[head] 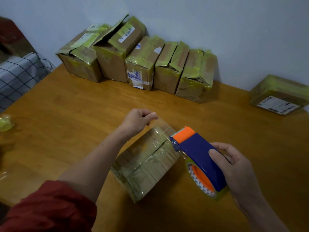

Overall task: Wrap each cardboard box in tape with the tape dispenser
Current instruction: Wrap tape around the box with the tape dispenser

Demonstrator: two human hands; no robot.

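Observation:
A small cardboard box (pixel 145 163) lies on the wooden table (pixel 66 104) in front of me, covered in clear tape. My right hand (pixel 234 166) grips a blue and orange tape dispenser (pixel 199 158) at the box's right side, its orange cutter end over the far top edge. A clear strip of tape (pixel 163 124) runs from the cutter to my left hand (pixel 138 120), which pinches its free end just beyond the box's far edge.
Several taped cardboard boxes (pixel 138 59) stand in a row against the back wall. One more taped box (pixel 279 94) lies at the far right. A wad of yellowish tape (pixel 5 123) sits at the left edge. A checked cloth (pixel 18 74) is beyond the table's left side.

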